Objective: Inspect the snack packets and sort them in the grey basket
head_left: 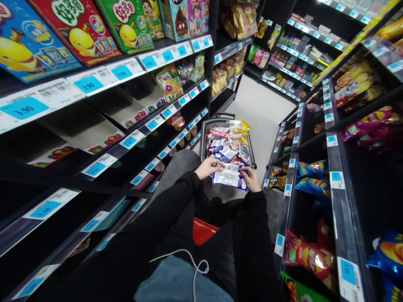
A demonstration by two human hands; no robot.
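Note:
Between my hands is a snack packet [227,178] with a silvery, partly clear face and blue edges. My left hand [208,167] pinches its upper left side, and my right hand [250,178] grips its right edge. The packet is held over the near end of a dark basket [252,154]. Piled in that basket are several small snack packets [229,142], mostly white, blue, red and yellow. The packet's printed front is turned away from me, at least in part.
Shelves with blue price tags [122,73] run along my left, bearing boxed snacks [90,40] above and bagged sweets [170,82] below. Chip bags [311,253] fill parts of the right shelves. A red stool [203,231] shows between my legs. Pale floor [262,98] stretches beyond the basket to more shelves.

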